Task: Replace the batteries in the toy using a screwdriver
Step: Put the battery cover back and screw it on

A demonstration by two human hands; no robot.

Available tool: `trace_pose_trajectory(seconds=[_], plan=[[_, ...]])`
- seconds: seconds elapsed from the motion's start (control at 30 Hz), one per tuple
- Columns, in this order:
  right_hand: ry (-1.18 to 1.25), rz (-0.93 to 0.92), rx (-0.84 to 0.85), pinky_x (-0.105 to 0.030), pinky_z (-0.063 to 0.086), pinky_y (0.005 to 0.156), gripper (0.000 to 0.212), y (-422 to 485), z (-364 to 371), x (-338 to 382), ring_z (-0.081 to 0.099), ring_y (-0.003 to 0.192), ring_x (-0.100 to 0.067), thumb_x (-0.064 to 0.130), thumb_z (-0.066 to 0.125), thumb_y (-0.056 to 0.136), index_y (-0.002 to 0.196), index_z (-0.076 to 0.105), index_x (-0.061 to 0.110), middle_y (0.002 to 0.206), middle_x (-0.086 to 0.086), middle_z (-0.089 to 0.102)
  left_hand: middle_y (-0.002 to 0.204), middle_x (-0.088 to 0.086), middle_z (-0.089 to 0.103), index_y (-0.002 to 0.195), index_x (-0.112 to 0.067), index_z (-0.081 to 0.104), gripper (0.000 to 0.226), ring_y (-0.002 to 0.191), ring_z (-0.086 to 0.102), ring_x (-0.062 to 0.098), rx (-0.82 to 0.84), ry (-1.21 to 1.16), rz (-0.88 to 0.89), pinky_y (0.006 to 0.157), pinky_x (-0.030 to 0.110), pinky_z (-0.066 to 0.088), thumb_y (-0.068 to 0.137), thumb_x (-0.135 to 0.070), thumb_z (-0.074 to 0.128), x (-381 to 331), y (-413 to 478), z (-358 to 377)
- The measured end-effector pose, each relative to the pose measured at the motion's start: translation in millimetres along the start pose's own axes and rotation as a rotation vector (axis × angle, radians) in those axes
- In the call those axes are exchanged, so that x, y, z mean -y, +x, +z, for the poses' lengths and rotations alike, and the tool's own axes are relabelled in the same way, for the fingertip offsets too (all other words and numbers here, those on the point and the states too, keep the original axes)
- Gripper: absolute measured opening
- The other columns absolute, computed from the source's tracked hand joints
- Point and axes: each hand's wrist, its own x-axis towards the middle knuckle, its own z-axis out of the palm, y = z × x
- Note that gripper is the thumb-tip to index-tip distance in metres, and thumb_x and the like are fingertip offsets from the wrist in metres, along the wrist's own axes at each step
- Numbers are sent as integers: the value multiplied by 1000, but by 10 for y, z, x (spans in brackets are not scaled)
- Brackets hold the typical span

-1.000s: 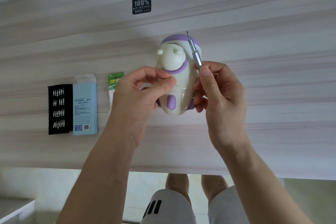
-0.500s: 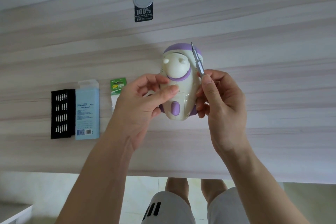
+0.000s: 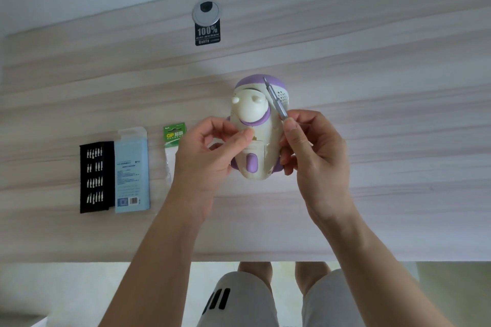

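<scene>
A cream and purple toy point(image 3: 255, 138) is held upside down above the wooden table point(image 3: 372, 114), its base facing me. My left hand point(image 3: 210, 151) pinches at the battery cover area in the toy's middle, thumb and forefinger together. My right hand point(image 3: 310, 146) cups the toy's right side and also holds a thin grey screwdriver point(image 3: 276, 99), whose tip points up and away from me across the toy's purple end. A green pack of batteries point(image 3: 174, 133) lies on the table just left of my left hand.
A black tray of screwdriver bits point(image 3: 94, 176) and a light blue box point(image 3: 132, 170) lie at the left of the table. A round cable grommet point(image 3: 206, 11) and a black "100%" label point(image 3: 208, 34) sit at the back. My knees show below the table's near edge.
The view has tilted, so everything sits lower in the frame. The toy has turned slightly, showing more of its perforated purple end. Both hands keep their grips.
</scene>
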Motion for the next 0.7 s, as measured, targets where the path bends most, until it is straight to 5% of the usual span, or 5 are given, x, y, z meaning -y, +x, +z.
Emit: trace_pose_trajectory(seconds=[0.23, 0.43, 0.6, 0.7], plan=[[-27, 20, -127, -28, 44, 48, 15, -108, 26, 70, 55, 52, -18, 15, 57, 100, 91, 67, 9, 68, -3, 61, 79, 4, 63, 77, -18, 68, 18, 53, 53, 12, 123, -151, -66, 52, 23, 43, 70, -19, 84, -1, 40, -35], [108, -16, -341, -28, 42, 51, 16, -316, 65, 152, 53, 57, -16, 11, 60, 97, 87, 72, 13, 71, 0, 63, 72, -4, 61, 85, -16, 67, 7, 60, 51, 11, 224, -54, 60, 54, 25, 41, 91, -15, 71, 83, 153, -221], [298, -54, -428, -22, 44, 55, 18, -478, 198, 171, 51, 57, -12, 7, 64, 92, 84, 76, 17, 65, -1, 58, 119, -3, 59, 114, -25, 59, 38, 103, 56, 2, 241, 330, 500, 72, 13, 46, 81, -36, 73, 218, 254, -368], [309, -100, -457, -21, 44, 57, 13, -559, 282, 196, 52, 56, -10, 10, 67, 89, 84, 76, 17, 61, 1, 57, 144, -2, 46, 140, -14, 47, 67, 134, 44, 7, 316, 403, 682, 99, 30, 48, 82, -36, 74, 271, 355, -378]])
